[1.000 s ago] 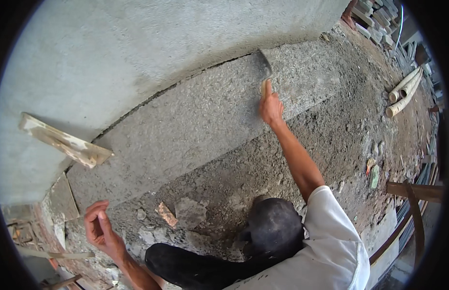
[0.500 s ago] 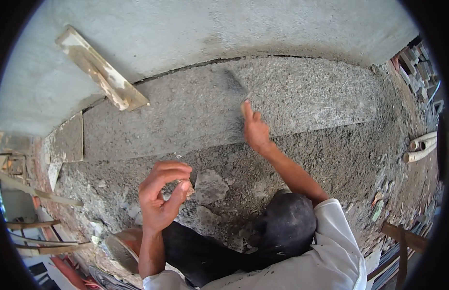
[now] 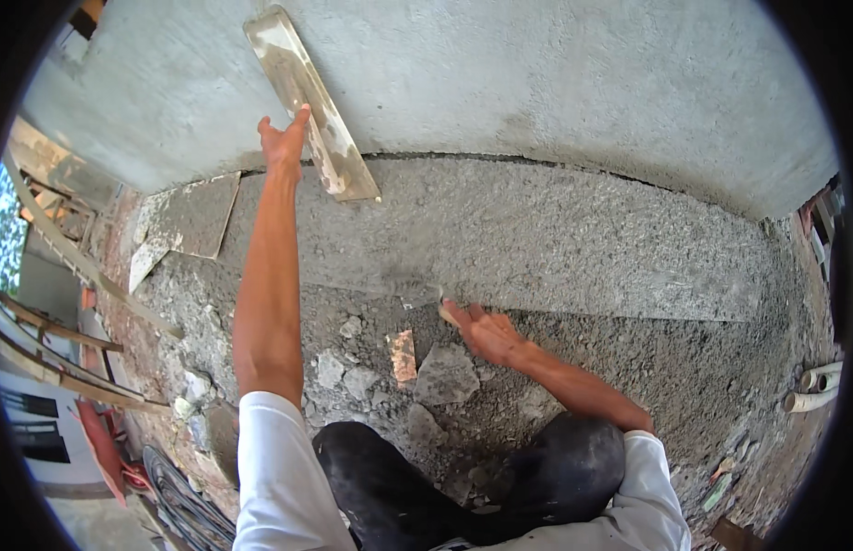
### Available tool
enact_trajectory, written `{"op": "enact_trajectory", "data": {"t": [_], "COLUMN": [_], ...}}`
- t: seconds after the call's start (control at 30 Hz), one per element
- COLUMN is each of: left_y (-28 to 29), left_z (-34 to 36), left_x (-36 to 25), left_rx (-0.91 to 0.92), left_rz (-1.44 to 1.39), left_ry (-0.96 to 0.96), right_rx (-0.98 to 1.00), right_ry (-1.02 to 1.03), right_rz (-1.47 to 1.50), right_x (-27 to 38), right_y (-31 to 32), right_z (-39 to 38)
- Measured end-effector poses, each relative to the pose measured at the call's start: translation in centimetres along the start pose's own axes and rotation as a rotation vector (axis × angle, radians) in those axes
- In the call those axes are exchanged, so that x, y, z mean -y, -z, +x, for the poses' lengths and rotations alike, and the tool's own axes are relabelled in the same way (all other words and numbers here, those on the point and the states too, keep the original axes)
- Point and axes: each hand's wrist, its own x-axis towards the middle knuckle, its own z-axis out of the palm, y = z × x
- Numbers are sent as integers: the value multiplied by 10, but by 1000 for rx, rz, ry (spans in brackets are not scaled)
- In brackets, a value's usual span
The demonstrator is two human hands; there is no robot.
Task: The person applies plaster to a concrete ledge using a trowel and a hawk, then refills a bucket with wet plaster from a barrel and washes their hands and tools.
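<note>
My right hand is closed around the pale handle of a small trowel. Its blade, partly blurred, lies at the near edge of the grey mortar strip along the foot of the wall. My left arm is stretched far forward. At its end my left hand is open, thumb and fingers apart, at the handle side of a long plastering float. The float leans against the wall with its lower end on the mortar; whether my fingertips touch it I cannot tell.
A grey plastered wall stands ahead. A flat slab lies at the strip's left end. Near my knees are a reddish broken piece and a stone chunk. Pale pipes lie far right, coiled hose lower left.
My left hand has gone from near my knees to the float. A reddish piece now lies on the rubble. My right hand has drawn the trowel back to the strip's near edge. The view has shifted left.
</note>
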Motion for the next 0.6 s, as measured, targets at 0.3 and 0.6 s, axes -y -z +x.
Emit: {"op": "enact_trajectory", "data": {"t": [0.3, 0.6], "left_y": [-27, -15], "left_z": [35, 16], "left_x": [28, 83], "left_rx": [-41, 87], "left_rz": [237, 21], "left_ry": [97, 54], "right_rx": [56, 189], "right_ry": [-42, -174], "right_rz": [-145, 70], "right_x": [-20, -6], "right_y": [38, 53], "right_z": [76, 24]}}
